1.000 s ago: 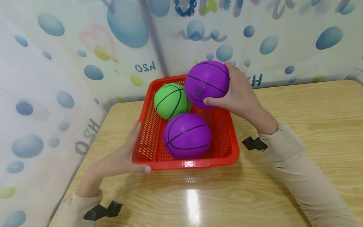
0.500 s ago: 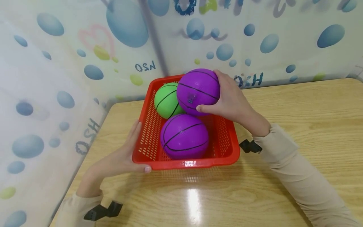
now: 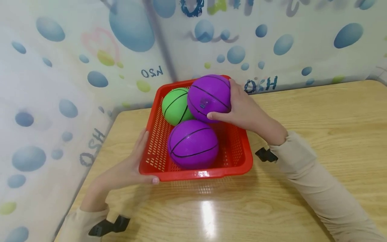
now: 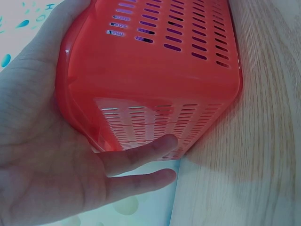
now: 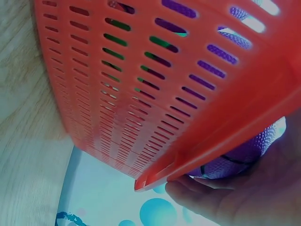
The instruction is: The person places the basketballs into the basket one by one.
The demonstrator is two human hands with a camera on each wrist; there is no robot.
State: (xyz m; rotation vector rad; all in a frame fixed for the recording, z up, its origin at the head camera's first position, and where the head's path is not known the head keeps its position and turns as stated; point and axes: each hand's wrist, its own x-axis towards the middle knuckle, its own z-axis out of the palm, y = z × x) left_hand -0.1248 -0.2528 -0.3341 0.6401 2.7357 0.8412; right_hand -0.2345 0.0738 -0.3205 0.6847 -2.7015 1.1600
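A purple ball with black basketball lines [image 3: 207, 97] is held by my right hand [image 3: 249, 111], thumb on its near face and fingers round its right side. It sits low in the back right of a red plastic basket [image 3: 208, 173]. Beside it, partly covered, lies a green ball [image 3: 175, 107]; a second purple ball [image 3: 193, 144] lies in front. My left hand [image 3: 128, 168] holds the basket's front left corner, its thumb along the front rim. In the left wrist view two fingers [image 4: 141, 157] extend beside the slotted wall. The right wrist view shows fingertips [image 5: 188, 190] right at the rim.
The basket stands on a wood-grain table [image 3: 317, 111]. Behind and to the left rises a pale wall covering [image 3: 187, 53] with blue drops and lettering. Black straps [image 3: 266, 154] hang at both sleeve cuffs.
My right hand has brought the purple ball left and down, deeper into the basket and over more of the green ball. The front purple ball has shifted slightly left. My left hand keeps its hold.
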